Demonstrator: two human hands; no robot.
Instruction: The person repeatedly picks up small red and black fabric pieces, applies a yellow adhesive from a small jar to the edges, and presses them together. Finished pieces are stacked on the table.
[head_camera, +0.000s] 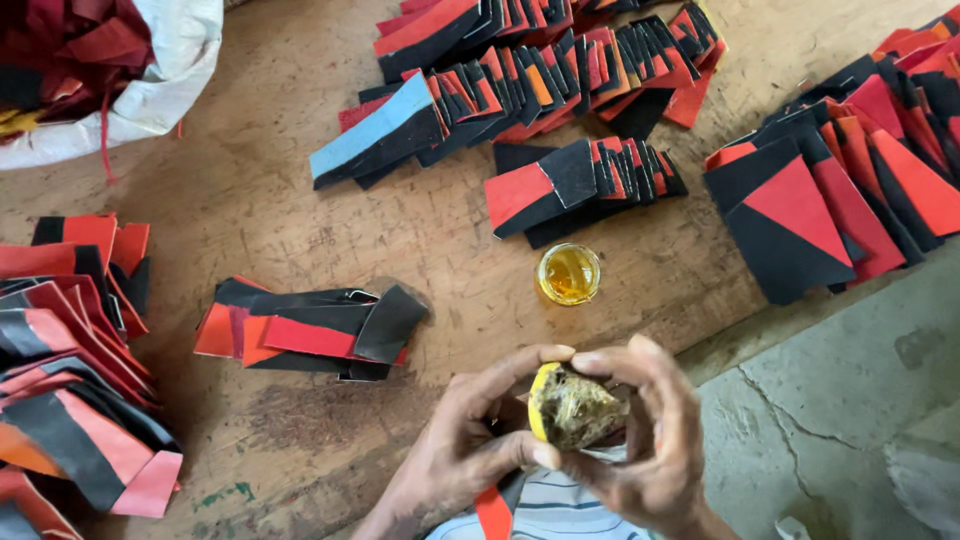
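Observation:
Both hands meet at the bottom centre over a wooden board (300, 200). My left hand (465, 445) and my right hand (650, 440) together pinch a yellow, sticky-looking lump (570, 405) with a brownish, glue-soaked face. A red strip (493, 510) hangs under my left hand. Just beyond my fingers stands a small round cup of amber liquid (569, 274). A short stack of red and black leather pieces (310, 330) lies to the left of my hands.
Fanned rows of red and black pieces (520, 70) cover the far side, larger panels (830, 190) lie at the right, more pieces (70, 350) at the left. A white sack of scraps (150, 90) sits top left. Cracked concrete floor (850, 400) is bottom right.

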